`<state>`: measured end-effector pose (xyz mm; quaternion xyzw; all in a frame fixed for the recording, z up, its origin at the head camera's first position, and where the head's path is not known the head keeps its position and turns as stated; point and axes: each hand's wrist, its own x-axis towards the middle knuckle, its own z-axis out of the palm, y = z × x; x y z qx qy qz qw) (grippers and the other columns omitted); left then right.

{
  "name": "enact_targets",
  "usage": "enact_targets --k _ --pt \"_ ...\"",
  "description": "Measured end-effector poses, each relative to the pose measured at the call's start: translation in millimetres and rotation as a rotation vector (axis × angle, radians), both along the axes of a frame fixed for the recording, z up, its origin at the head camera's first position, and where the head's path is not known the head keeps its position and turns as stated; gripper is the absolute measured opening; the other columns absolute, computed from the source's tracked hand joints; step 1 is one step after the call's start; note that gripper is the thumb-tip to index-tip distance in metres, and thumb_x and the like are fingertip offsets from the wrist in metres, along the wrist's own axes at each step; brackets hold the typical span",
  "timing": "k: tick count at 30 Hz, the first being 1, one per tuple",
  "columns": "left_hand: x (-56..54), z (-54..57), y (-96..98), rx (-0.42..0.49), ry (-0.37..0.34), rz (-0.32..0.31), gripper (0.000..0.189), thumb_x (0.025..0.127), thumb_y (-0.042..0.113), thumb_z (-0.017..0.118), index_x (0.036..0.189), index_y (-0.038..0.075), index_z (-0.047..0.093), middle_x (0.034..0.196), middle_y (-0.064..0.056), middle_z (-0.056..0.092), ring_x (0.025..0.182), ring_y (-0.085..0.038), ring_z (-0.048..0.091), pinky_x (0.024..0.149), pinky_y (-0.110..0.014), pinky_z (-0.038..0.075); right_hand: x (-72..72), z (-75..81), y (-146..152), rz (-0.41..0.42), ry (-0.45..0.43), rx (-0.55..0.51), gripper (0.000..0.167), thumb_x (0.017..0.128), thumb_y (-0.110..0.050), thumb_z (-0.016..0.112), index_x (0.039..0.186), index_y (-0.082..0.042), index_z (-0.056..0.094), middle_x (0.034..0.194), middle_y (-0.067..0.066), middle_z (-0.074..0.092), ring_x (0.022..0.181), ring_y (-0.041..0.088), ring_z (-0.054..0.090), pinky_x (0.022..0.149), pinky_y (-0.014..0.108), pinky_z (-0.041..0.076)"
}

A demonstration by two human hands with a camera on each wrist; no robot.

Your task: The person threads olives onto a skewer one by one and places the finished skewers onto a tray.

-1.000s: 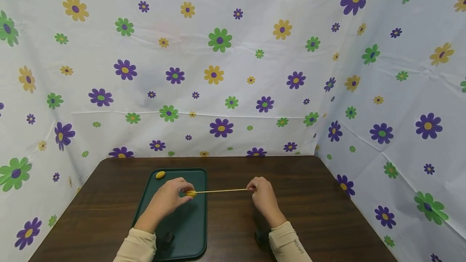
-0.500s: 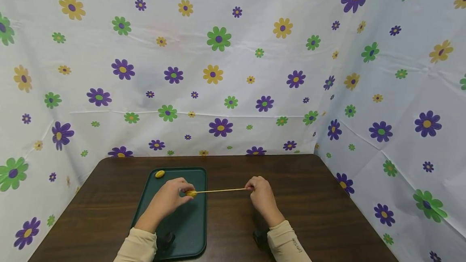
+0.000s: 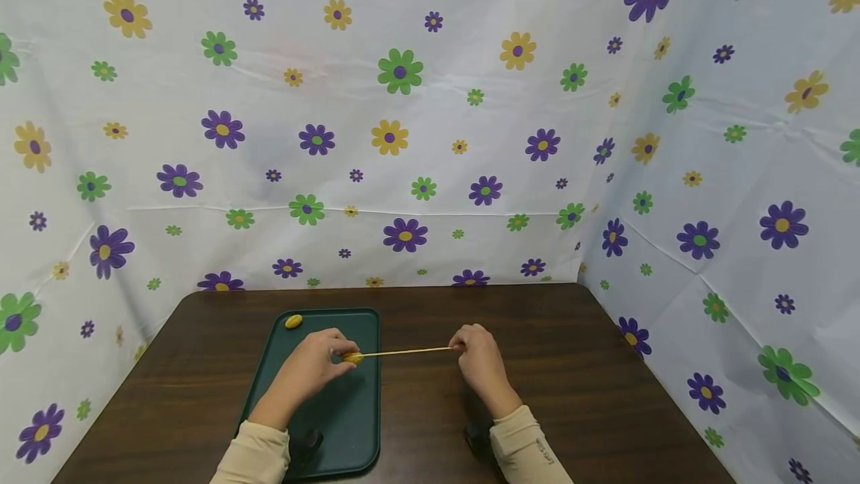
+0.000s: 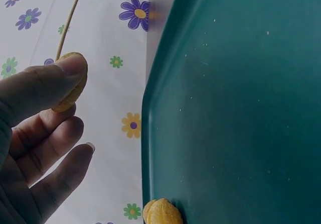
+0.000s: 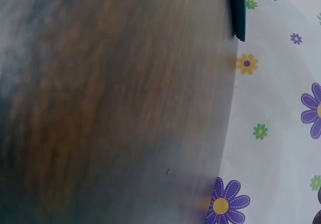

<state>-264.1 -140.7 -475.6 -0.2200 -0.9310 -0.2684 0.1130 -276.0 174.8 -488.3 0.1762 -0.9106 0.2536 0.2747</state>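
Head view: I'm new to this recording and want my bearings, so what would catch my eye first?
The flowered sheets in purple, green and yellow wall in the dark wooden table. At its middle, the left hand pinches a small yellow piece on one end of a thin stick, and the right hand holds the other end. A second yellow piece lies at the far corner of the green tray.

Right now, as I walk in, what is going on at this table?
A person is working with both hands over a dark wooden table. The left hand pinches a small yellow piece at one end of a thin wooden stick, above a green tray. The right hand pinches the stick's other end, holding it roughly level. A second yellow piece lies at the tray's far corner.
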Motion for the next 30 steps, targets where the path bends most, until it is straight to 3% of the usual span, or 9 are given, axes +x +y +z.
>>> enact_targets --k 30 --pt "1.7 1.9 -0.7 0.0 -0.007 -0.006 0.021 0.077 0.008 0.088 0.096 0.015 0.08 0.089 0.011 0.064 0.08 -0.009 0.061 0.072 -0.023 0.056 1.9 -3.1 -9.1 -0.002 -0.017 0.016 0.03 0.07 0.022 0.069 0.071 -0.007 0.074 0.072 -0.006 0.065 0.071 0.016 0.058 0.064 0.032 0.054"
